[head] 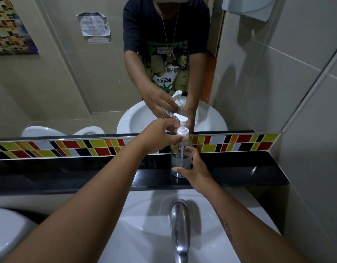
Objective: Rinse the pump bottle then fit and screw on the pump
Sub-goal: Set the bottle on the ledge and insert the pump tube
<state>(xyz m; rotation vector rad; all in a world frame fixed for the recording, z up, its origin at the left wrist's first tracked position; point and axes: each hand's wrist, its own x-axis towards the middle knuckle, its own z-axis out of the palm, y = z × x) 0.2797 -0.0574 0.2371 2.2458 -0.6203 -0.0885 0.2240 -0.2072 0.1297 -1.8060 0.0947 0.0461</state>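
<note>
Clear plastic pump bottle point(181, 160) upright on black stone ledge point(239, 173) behind white basin point(144, 215) | white pump point(181, 128) seated, tube inside | left hand point(162, 135) pinching collar | right hand point(196, 171) bracing base | likely late — final tightening, rinse apparently done.

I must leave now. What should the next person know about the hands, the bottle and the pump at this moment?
Left hand: grip closed on the collar of the pump, at the bottle neck.
Right hand: holds the lower body of the clear bottle, which stands upright on the black ledge behind the sink.
Done: pump is fitted, its tube inside the bottle. The tap shows no running water.
Left: whether the collar is fully tight cannot be seen; finish screwing and check it.
</note>
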